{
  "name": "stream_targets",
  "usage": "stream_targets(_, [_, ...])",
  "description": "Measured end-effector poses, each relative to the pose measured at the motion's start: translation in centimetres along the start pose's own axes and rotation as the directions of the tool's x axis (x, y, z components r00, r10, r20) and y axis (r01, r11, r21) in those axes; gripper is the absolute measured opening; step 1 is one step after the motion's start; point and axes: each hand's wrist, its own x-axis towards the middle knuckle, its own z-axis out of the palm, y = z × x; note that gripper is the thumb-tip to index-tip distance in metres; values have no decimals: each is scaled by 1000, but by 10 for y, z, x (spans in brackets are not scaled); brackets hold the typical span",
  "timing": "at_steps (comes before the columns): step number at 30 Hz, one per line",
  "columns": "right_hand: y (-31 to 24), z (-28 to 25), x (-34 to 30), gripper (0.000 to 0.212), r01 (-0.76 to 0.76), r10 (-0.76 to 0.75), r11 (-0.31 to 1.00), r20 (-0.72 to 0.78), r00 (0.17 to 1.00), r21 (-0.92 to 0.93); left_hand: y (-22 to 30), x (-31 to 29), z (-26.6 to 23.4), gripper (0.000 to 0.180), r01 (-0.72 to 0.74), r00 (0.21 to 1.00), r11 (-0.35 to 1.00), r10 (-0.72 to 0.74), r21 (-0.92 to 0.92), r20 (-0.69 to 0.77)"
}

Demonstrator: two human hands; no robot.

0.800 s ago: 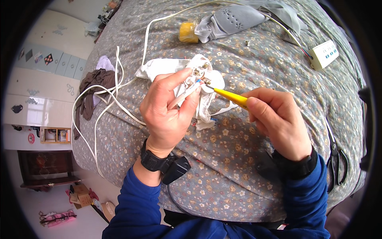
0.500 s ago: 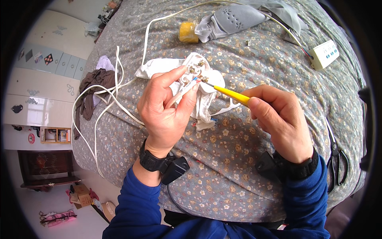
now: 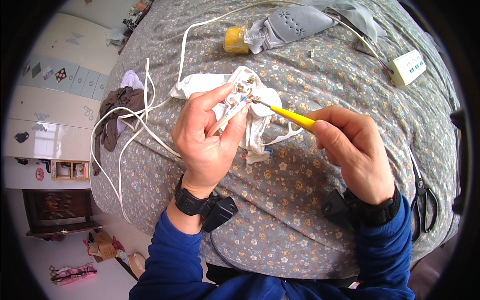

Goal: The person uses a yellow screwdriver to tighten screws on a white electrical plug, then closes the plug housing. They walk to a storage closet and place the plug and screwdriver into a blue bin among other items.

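My left hand (image 3: 204,142) is closed around a white plug housing (image 3: 254,78) with its inside and brass terminals exposed. A white cable (image 3: 226,119) lies between the fingers and thumb, its stripped end showing blue and red wires at the terminals. From the right, my right hand (image 3: 352,150) grips a screwdriver (image 3: 291,118) by its yellow handle. The metal shaft reaches the right-hand terminal, but the exact contact at the tip is too small to make out. White cloth (image 3: 258,145) lies beneath the plug.
Loops of white cable (image 3: 119,165) run over the flowered bedspread (image 3: 290,220). A white socket box (image 3: 407,68) sits at the far right, and scissors (image 3: 425,200) lie by the right forearm. Yellow tape (image 3: 236,41), grey fabric (image 3: 295,27) and dark clothing (image 3: 117,105) are farther off.
The screwdriver handle has shifted very slightly up and to the right with my right hand. My left hand keeps its hold on the plug housing and cable.
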Motion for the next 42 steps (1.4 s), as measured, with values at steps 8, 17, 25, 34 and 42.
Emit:
stream_targets(8, [1,-1,1,24,45,-41,996,51,998,-80,9,1,-3,38,7,999,998,-10,68,31])
stream_targets(17, [0,-3,4,22,-54,49,997,100,994,49,7,3,-6,39,-111,988,988,99,104,116])
stream_targets(25, [2,-2,0,22,34,-34,999,27,999,4,4,0,3,39,-20,1000,1000,19,-17,-10])
stream_targets(34, [8,4,0,21,165,-167,984,-21,986,-64,9,-1,-7,37,-11,992,997,2,73,123])
stream_targets(42, [3,7,-1,15,127,-134,972,-22,991,-199,5,-2,0,36,-10,999,1000,11,-27,36])
